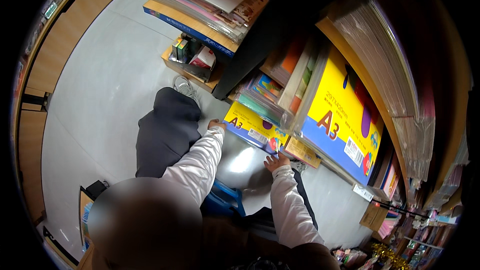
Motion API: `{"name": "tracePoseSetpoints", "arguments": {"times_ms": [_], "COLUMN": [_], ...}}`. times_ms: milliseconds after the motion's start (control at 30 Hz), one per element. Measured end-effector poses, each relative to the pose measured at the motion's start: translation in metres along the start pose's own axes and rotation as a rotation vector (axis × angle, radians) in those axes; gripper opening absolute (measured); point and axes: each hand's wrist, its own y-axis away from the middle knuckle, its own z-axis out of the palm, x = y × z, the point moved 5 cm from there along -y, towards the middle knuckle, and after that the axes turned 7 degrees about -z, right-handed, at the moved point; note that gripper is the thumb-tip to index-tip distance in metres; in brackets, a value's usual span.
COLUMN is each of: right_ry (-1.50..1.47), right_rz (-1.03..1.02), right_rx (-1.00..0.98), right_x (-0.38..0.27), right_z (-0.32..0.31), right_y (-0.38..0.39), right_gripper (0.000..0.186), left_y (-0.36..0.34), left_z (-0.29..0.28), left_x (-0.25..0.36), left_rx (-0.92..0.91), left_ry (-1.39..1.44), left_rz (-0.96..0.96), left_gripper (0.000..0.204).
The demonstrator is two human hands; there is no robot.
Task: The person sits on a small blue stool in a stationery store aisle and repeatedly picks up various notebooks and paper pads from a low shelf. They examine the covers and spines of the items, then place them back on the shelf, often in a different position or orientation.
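Observation:
A flat yellow-and-blue paper pack lies low at the shelf front, under a pile of other packs. At its left corner is my left hand, fingers curled onto the edge. My right hand is at the pack's right corner with its fingers apart, at or just short of the edge; contact is hard to make out. Right above it stands a larger yellow-and-blue paper pack, leaning beside plastic-wrapped packs. Between the hands and the shelf, a tan box sits low by the right corner.
A dark shelf post rises left of the packs. Beyond it are a wooden shelf stacked with wrapped paper and a box of small goods. A blue stool is beneath me. Wooden cabinets line the far left.

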Motion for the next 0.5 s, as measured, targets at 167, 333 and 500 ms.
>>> {"name": "tracePoseSetpoints", "arguments": {"times_ms": [167, 333, 500], "right_ry": [0.005, 0.11, 0.052], "right_rz": [0.085, 0.11, 0.198], "right_rx": [0.087, 0.12, 0.162], "right_x": [0.005, 0.021, 0.037], "right_z": [0.001, -0.017, -0.054], "right_y": [-0.012, -0.027, -0.046], "right_gripper": [0.053, 0.056, 0.057], "left_y": [0.032, 0.05, 0.026], "left_z": [0.007, -0.012, -0.015], "left_x": [0.013, 0.041, 0.028], "left_rx": [-0.132, -0.095, -0.08], "left_ry": [-0.021, -0.257, -0.196], "left_rz": [0.035, 0.175, 0.198], "left_gripper": [0.027, 0.022, 0.027]}}
